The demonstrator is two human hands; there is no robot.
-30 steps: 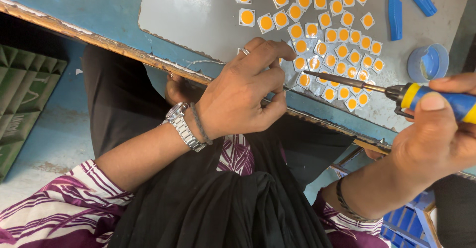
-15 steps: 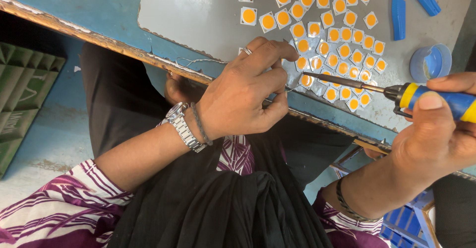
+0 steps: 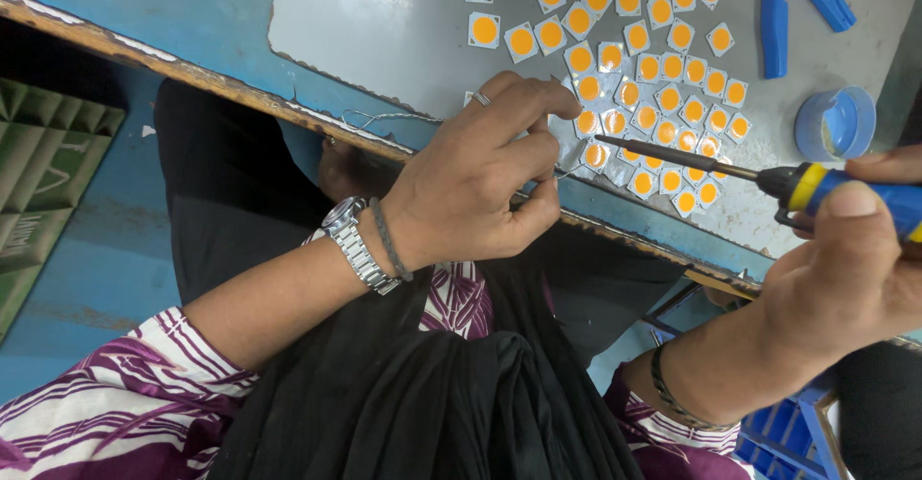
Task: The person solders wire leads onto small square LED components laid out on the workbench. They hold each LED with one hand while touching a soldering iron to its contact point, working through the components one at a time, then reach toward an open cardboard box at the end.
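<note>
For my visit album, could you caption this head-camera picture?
Right hand aims a soldering iron at small square yellow-centred chips on a grey sheet; left hand feeds thin wire.

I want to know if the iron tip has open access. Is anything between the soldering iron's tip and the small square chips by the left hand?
Nothing visible blocks it. The soldering iron tip sits over the chips, right of the left hand fingers; the right hand holds its handle.

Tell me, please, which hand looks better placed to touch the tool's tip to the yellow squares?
Probably the right hand: it grips the soldering iron, whose tip already sits at the cluster of yellow squares. The left hand rests beside them, fingertips pinched at a thin wire.
</note>
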